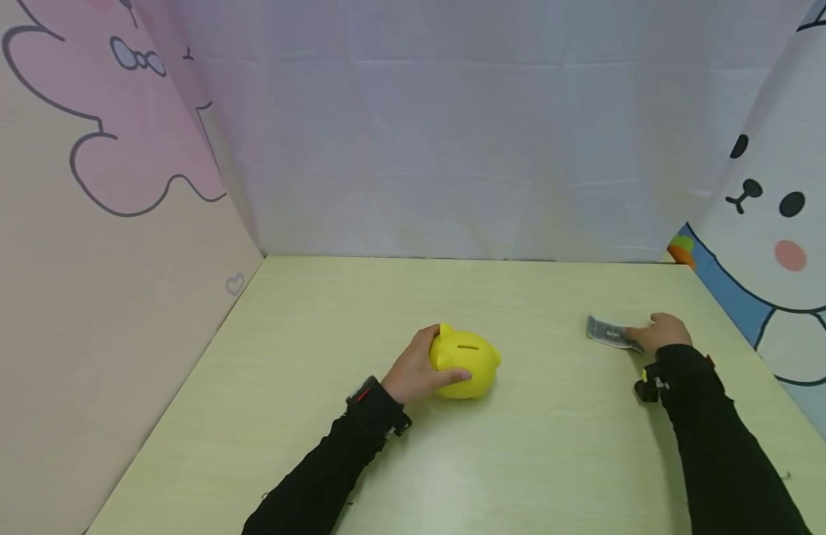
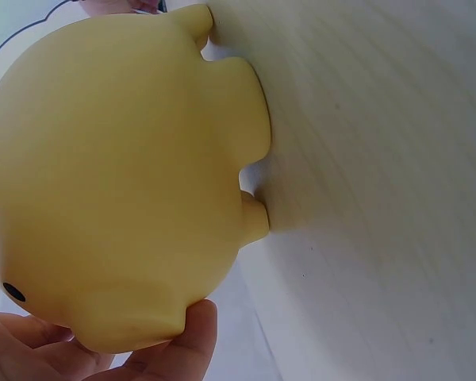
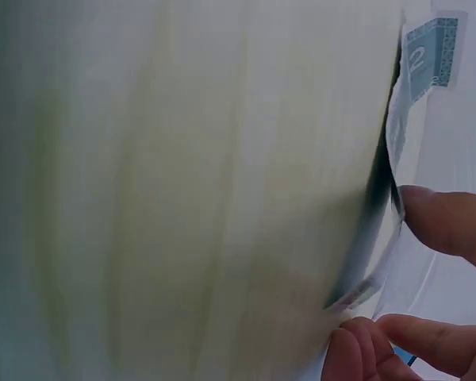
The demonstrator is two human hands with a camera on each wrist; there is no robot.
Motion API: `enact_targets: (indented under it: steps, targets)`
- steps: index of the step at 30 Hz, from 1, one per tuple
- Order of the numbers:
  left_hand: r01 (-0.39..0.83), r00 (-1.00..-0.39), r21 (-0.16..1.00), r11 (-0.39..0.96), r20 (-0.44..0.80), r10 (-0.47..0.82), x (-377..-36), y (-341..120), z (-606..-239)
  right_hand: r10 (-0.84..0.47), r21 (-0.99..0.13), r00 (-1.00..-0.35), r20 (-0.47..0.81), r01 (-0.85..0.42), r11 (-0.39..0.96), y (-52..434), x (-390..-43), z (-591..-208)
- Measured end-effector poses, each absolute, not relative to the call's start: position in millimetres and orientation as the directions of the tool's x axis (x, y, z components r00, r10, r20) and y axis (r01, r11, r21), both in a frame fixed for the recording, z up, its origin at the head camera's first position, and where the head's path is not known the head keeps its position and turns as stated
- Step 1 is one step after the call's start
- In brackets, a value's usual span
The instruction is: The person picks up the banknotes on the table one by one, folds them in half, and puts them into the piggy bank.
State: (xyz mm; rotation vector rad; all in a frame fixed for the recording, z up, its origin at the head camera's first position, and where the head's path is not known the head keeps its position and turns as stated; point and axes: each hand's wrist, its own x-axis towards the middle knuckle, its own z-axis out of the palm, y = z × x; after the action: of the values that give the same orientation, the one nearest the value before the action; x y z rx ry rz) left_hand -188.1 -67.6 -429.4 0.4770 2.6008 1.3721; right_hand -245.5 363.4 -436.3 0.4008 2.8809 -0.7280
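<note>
A yellow piggy bank with a dark slot on top stands near the middle of the table, its feet on the surface in the left wrist view. My left hand grips it from the left, thumb across the near side and fingers at the far side. On the right, my right hand pinches one end of a grey-green banknote. The note's free end points left. In the right wrist view the banknote is bent and lifted slightly off the table, between thumb and fingers.
The pale wooden table ends at a white cloth backdrop. A side wall printed with a pink cartoon rises at left, and one with a white cartoon animal at right, close to my right arm.
</note>
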Motion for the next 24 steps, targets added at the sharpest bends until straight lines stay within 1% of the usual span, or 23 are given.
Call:
enact_targets:
  steps: [7, 16, 24]
  targets:
    - [0.207, -0.935, 0.823, 0.529, 0.007, 0.355, -188.4, -67.7, -429.5, 0.199, -0.373, -0.955, -0.221, 0.272, 0.887, 363.7, -250.9, -439.2]
    - [0.205, -0.936, 0.827, 0.524, 0.009, 0.353, -187.3, -67.4, -428.2, 0.169, -0.408, -0.962, -0.213, 0.245, 0.88, 362.8, -247.5, -435.5]
    - [0.209, -0.935, 0.826, 0.524, 0.012, 0.354, -187.9, -67.0, -429.6, 0.209, -0.445, -0.956, -0.207, 0.282, 0.85, 361.8, -247.9, -437.2]
